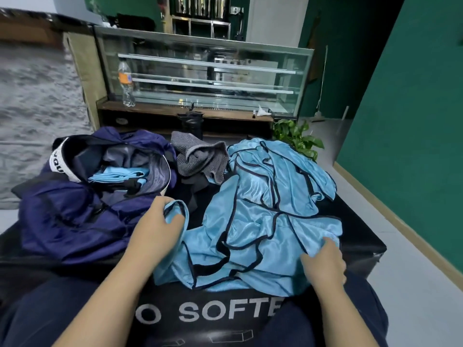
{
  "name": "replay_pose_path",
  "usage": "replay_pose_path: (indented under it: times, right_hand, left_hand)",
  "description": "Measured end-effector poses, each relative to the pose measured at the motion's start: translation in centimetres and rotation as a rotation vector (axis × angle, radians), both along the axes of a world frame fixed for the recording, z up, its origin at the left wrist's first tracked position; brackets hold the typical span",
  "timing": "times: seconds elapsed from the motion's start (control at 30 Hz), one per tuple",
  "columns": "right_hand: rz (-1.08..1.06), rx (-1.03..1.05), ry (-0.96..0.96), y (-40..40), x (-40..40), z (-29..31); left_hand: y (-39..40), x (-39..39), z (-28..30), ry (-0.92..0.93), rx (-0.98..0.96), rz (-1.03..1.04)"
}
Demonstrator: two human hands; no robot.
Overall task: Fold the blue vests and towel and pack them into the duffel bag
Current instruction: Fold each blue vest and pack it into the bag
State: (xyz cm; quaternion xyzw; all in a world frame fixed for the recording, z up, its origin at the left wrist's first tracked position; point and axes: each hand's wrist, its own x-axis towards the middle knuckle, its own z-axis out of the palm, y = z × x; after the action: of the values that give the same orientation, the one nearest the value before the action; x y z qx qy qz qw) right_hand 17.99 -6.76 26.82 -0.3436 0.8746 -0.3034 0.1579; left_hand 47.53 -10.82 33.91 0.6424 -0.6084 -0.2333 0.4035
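1. On the black padded surface (355,221) in front of me lies a heap of light blue shiny mesh vests with dark navy piping (263,209), crumpled and overlapping, so I cannot tell how many there are.
2. My left hand (157,226) has its fingers curled round a piped edge loop of the nearest vest, gripping it at the heap's left end, just beside the bag.
3. My right hand (323,264) pinches a fold of the same blue fabric at the heap's near right corner, thumb and fingers closed on the cloth.
4. To the left sits the navy blue nylon duffel bag (75,221), slumped and unzipped, its mouth gaping toward me, with a white band bearing dark letters (60,161) along its far left rim.
5. Inside the bag's opening I can see a folded light blue vest (117,175) lying flat, already packed.
6. Between the bag and the heap, at the far side, a grey ribbed towel (200,156) lies bunched and unfolded, touching the vests' far left edge.
7. Beyond the surface stands a glass display case (205,71) on a wooden ledge, with a clear plastic bottle bearing an orange label (126,83) at its left end and a green leafy plant (298,139) at its right.
8. White letters (208,311) are printed on the surface's near edge, between my knees.
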Motion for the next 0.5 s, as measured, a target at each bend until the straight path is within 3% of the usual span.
replay_pose_path:
  times: [0.17,0.27,0.4,0.5]
  right_hand:
    - [0.109,-0.194,-0.192,0.2,0.3,0.1]
    - [0.280,-0.343,-0.279,-0.1,2.3,2.2]
    - [0.465,-0.421,-0.553,-0.5,6.4,5.4]
    - [0.547,-0.480,-0.804,-0.3,8.5,7.1]
  left_hand:
    - [0.8,-1.8,-0.9,0.123,0.062,-0.174]
    - [1.3,-3.2,-1.6,0.142,0.077,-0.259]
    - [2.2,-5.0,-2.0,0.108,0.202,-0.436]
    - [3.1,-5.9,-2.2,-0.040,0.238,-0.549]
